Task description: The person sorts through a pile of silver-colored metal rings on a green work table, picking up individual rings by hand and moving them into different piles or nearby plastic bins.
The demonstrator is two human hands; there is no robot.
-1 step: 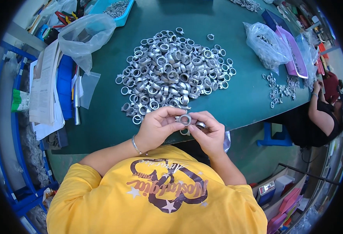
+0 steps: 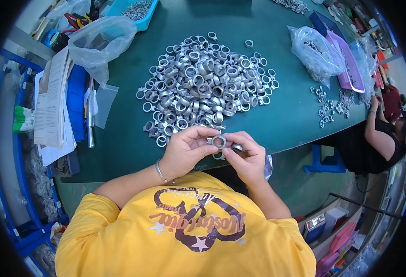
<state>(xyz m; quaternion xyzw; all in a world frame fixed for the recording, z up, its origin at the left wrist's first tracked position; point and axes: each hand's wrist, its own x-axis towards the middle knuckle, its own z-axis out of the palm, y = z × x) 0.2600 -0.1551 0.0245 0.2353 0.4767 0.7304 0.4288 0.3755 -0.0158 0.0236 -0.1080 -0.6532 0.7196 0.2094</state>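
Script lettering and stars on yellow shirt (image 2: 189, 237); printed sheets (image 2: 48, 111) at left, text too small to read. Left hand (image 2: 187, 150) and right hand (image 2: 248, 159): both pinched, thumb to forefinger, on one metal ring (image 2: 213, 142), near edge of table (image 2: 124, 152). Second ring (image 2: 237, 147) at right fingers, partly hidden; grip unclear. Ring pile (image 2: 203, 83) just beyond; pink tray (image 2: 356, 84) far right.

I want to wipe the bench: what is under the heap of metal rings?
Green tabletop shows around the heap of metal rings and through gaps at its edge. Under the middle nothing can be seen, because the heap itself covers it.
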